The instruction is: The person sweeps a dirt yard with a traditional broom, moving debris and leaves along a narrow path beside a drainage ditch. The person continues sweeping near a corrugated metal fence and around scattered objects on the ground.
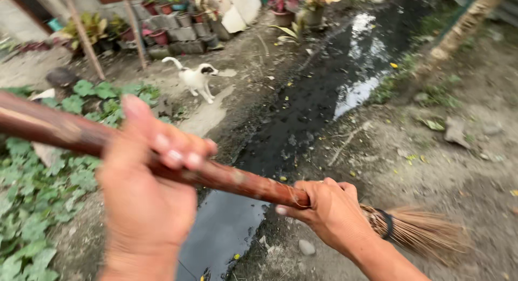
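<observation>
Right now my left hand (143,200) has its fingers (175,151) clamped round the broom handle (65,131) high up; my right hand (332,213) grips low, beside the bristles (421,230). From the fingers, the handle's long axis slants down rightward toward the muddy ground (431,151).

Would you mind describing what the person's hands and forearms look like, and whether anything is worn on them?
Both are bare: the left hand and right hand wear no gloves, and no sleeves reach the forearms in view. No watch or bracelet shows on either wrist. A thin ring may sit on a right finger, though it is too small to confirm. The left fingernails are short and pale.
</observation>
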